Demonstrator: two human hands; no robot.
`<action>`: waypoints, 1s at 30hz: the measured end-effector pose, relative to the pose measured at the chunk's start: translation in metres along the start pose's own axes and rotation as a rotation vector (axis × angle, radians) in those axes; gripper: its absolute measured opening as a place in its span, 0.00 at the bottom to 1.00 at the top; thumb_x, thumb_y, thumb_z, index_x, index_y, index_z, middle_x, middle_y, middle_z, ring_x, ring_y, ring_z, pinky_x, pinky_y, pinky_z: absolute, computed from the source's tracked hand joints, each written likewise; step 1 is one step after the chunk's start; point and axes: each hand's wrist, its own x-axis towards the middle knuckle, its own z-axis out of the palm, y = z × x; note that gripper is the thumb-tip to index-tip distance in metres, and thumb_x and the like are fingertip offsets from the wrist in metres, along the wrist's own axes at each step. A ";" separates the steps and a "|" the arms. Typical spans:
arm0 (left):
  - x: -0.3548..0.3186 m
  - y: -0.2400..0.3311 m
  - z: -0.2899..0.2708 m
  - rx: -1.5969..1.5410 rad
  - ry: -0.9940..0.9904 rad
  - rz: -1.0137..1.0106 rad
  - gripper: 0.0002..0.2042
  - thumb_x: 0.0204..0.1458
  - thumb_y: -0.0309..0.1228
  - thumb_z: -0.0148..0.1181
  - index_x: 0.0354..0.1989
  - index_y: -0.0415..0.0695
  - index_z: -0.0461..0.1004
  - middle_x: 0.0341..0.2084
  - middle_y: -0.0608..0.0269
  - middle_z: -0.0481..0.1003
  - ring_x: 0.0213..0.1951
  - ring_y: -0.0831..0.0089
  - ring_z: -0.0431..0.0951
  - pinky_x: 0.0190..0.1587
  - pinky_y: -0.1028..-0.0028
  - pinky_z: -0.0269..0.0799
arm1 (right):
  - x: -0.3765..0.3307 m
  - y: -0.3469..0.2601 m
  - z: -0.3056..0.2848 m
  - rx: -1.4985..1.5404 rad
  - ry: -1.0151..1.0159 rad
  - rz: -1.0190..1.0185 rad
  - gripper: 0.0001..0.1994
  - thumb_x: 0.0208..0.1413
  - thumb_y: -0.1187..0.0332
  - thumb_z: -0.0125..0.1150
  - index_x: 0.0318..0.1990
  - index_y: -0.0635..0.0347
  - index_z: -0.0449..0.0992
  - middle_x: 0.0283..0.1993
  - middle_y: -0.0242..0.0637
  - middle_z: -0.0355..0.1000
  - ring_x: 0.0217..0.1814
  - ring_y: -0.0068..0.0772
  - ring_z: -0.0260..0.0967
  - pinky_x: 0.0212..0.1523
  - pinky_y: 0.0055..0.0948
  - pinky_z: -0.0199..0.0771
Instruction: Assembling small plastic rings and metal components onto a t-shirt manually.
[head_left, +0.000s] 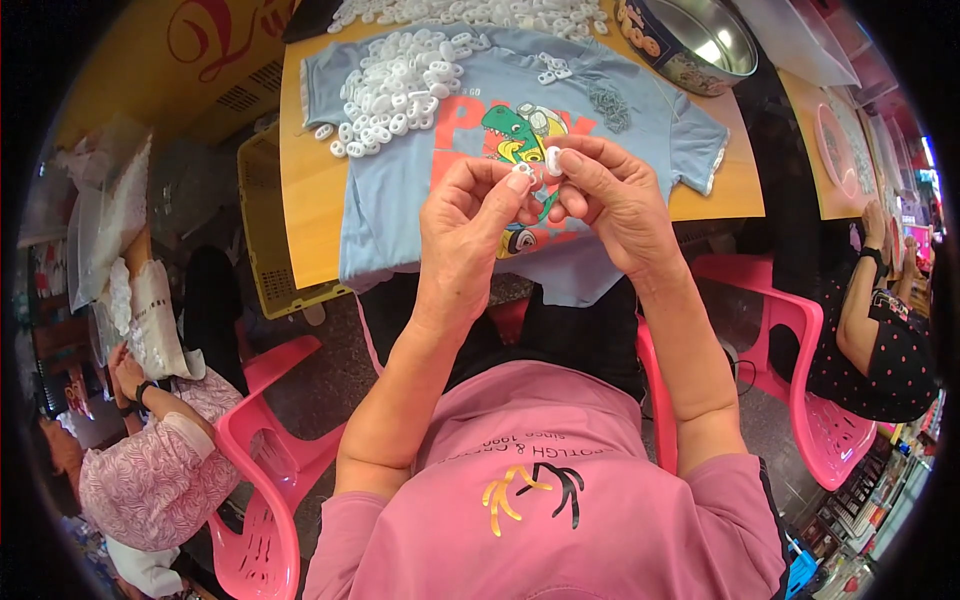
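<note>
Above a light blue T-shirt point(390, 200) with a cartoon dinosaur print, my two hands are close together. My left hand point(470, 215) pinches a small white plastic piece point(522, 171) between thumb and fingers. In my right hand point(620, 195), thumb and forefinger grip a white oval plastic piece point(553, 161). The two pieces are apart by a small gap. On the shirt's left part lies a heap of white oval pieces with holes point(400, 92). Farther right are a few small white pieces point(552, 68) and a little heap of fine grey bits point(608, 106), too small to make out.
The shirt covers much of a yellow-brown table point(310, 230). More white pieces point(470, 14) are piled at its far edge, beside a round metal tin point(700, 50). A yellow crate point(270, 240) stands left of the table. People sit on pink chairs point(270, 480) at both sides.
</note>
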 end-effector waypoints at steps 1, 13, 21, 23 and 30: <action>0.000 0.000 0.000 0.007 -0.015 0.001 0.07 0.58 0.28 0.59 0.38 0.37 0.71 0.31 0.62 0.76 0.32 0.79 0.76 0.35 0.78 0.74 | -0.001 0.000 0.001 -0.004 -0.001 0.001 0.11 0.61 0.70 0.58 0.48 0.66 0.76 0.31 0.34 0.74 0.24 0.18 0.66 0.29 0.24 0.76; 0.001 0.000 0.001 0.032 0.002 -0.018 0.07 0.58 0.28 0.59 0.38 0.37 0.70 0.31 0.62 0.75 0.30 0.79 0.76 0.32 0.79 0.73 | -0.003 0.003 0.003 -0.079 -0.030 -0.039 0.13 0.63 0.68 0.55 0.51 0.65 0.76 0.26 0.29 0.68 0.27 0.20 0.66 0.32 0.22 0.72; 0.001 0.000 0.003 0.033 0.012 -0.026 0.07 0.58 0.28 0.59 0.38 0.37 0.70 0.31 0.63 0.76 0.30 0.80 0.75 0.32 0.79 0.73 | -0.001 0.006 0.000 -0.080 -0.041 -0.061 0.13 0.64 0.68 0.55 0.51 0.66 0.75 0.28 0.25 0.69 0.29 0.13 0.66 0.33 0.16 0.72; 0.002 -0.002 0.002 0.041 0.007 -0.020 0.07 0.58 0.28 0.59 0.38 0.37 0.70 0.31 0.63 0.76 0.31 0.80 0.75 0.32 0.79 0.73 | -0.001 0.005 0.000 -0.113 -0.039 -0.075 0.13 0.64 0.69 0.55 0.51 0.66 0.75 0.28 0.25 0.69 0.29 0.12 0.66 0.33 0.16 0.72; 0.003 -0.003 0.003 0.100 0.017 -0.001 0.07 0.58 0.29 0.59 0.38 0.38 0.70 0.32 0.64 0.76 0.31 0.82 0.75 0.34 0.80 0.72 | -0.002 0.007 0.003 -0.169 -0.024 -0.138 0.13 0.63 0.69 0.56 0.51 0.66 0.75 0.31 0.26 0.71 0.30 0.13 0.65 0.34 0.17 0.72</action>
